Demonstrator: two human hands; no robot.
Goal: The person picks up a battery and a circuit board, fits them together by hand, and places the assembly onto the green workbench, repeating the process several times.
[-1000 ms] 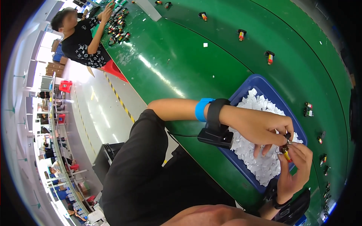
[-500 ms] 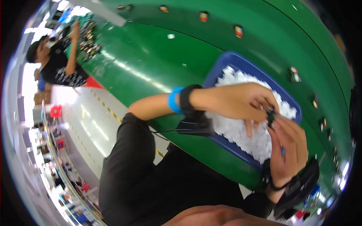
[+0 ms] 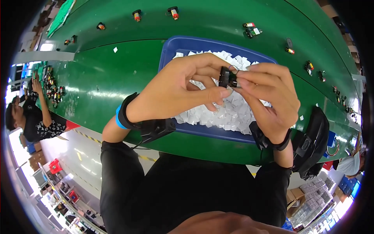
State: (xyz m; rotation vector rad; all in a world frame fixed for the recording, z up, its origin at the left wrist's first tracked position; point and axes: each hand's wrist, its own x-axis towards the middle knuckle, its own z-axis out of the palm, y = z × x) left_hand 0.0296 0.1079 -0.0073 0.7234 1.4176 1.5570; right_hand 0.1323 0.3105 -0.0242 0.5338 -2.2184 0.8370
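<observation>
Between the fingertips of my right hand (image 3: 269, 87) is a small black part with a thin wire loop (image 3: 226, 77); this hand is closed on it. My left hand (image 3: 183, 84) is held up beside the part, thumb apart from its curved fingers. The left index fingertip lies close behind the part, and whether it touches cannot be seen. Both hands are above a blue tray (image 3: 166, 52) heaped with small white square pieces (image 3: 230, 115). Each of my wrists wears a black band, the left one also a blue one.
Small red-and-black assemblies (image 3: 174, 13) sit in a line along the far green table (image 3: 113, 70). A black bag-like object (image 3: 313, 136) lies at right. On the left, a person in a patterned black shirt (image 3: 46, 126) reaches to a pile of assemblies (image 3: 52, 87).
The view has turned, so the tray now lies nearer the middle. My left hand's fingers have spread away from the black part, while my right hand still holds it.
</observation>
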